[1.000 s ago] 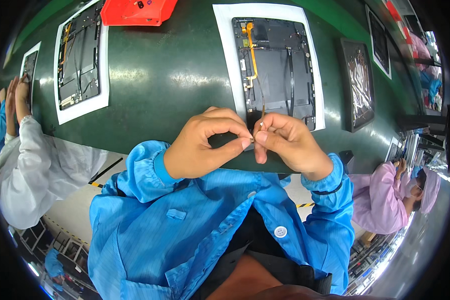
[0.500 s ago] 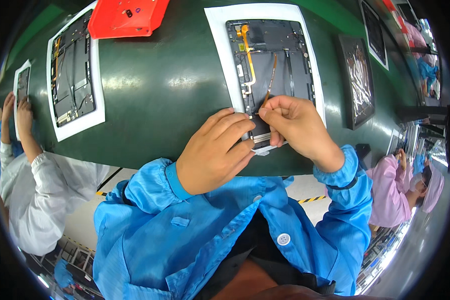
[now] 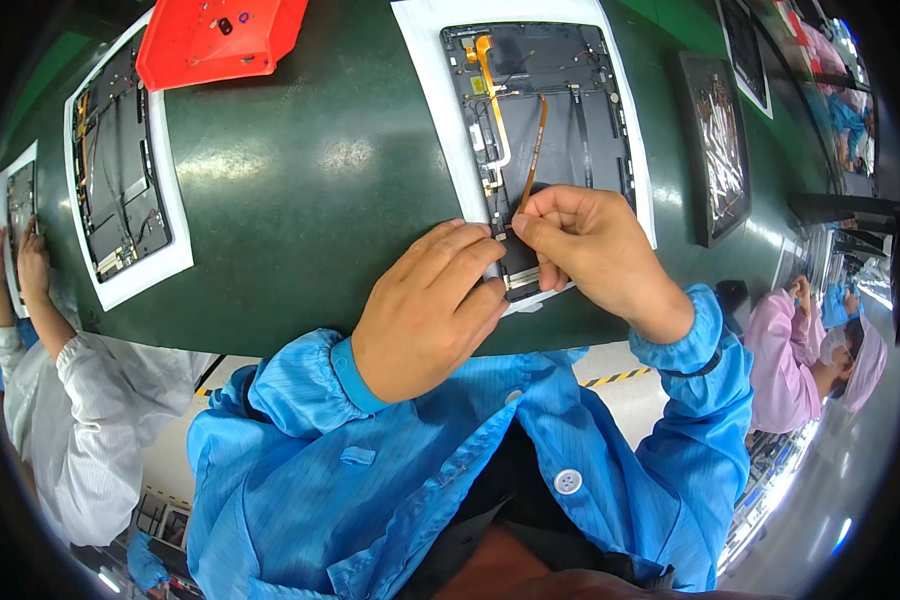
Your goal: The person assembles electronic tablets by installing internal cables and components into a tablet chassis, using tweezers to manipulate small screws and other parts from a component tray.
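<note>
A dark tablet housing (image 3: 560, 140) lies on a white sheet (image 3: 422, 70) in front of me, with an orange flex cable (image 3: 496, 125) along its left side and a black cable strip (image 3: 581, 130). My right hand (image 3: 595, 245) pinches the lower end of a thin brown ribbon cable (image 3: 538, 145) between thumb and forefinger. The cable slants up across the housing. My left hand (image 3: 430, 305) rests at the housing's lower left edge, fingers extended and slightly bent, fingertips touching it. Both hands cover part of the lower housing.
A red bin (image 3: 220, 45) with small parts sits at the upper left. Another opened housing (image 3: 120, 160) lies on a white sheet at left, near a co-worker in white. At right stands a black tray (image 3: 715, 150) of many thin strips. Another person in pink is farther right.
The view has shifted a little, so the bin and left housing appear farther left. My right hand keeps its pinch on the ribbon cable, which stands slightly straighter; my left hand stays at the edge.
</note>
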A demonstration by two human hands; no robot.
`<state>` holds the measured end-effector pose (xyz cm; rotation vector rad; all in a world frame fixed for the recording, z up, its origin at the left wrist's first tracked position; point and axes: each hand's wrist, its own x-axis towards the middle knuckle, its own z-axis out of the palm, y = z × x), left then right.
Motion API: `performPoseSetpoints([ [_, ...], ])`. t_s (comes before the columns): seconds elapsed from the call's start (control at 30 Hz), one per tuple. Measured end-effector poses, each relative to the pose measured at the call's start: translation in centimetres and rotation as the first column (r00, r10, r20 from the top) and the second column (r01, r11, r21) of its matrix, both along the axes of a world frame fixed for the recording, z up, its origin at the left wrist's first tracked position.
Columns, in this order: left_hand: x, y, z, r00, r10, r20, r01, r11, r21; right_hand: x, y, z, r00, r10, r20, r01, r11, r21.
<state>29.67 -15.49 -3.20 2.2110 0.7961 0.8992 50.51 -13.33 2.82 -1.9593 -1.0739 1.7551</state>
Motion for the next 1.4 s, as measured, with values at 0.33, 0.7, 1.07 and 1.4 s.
performPoseSetpoints([
  [0.33,0.4,-0.4,0.0,0.999,0.011,-0.044,-0.009,0.999,0.040,0.1,-0.2,-0.1,1.000,-0.010,-0.015,0.010,1.000,0.013],
  [0.7,1.0,-0.7,0.0,0.996,0.038,-0.084,-0.031,0.996,0.087,0.2,-0.4,0.0,1.000,-0.013,-0.008,0.013,0.999,0.030],
  [1.07,1.2,-0.7,0.2,0.994,0.061,-0.089,-0.055,0.996,0.069,0.7,0.1,0.0,0.994,0.106,-0.015,-0.105,0.994,0.032],
  [1.4,1.2,-1.0,-0.1,0.971,0.048,-0.234,0.002,0.978,0.208,0.7,-0.1,-0.2,0.990,0.126,-0.060,-0.123,0.991,0.050],
])
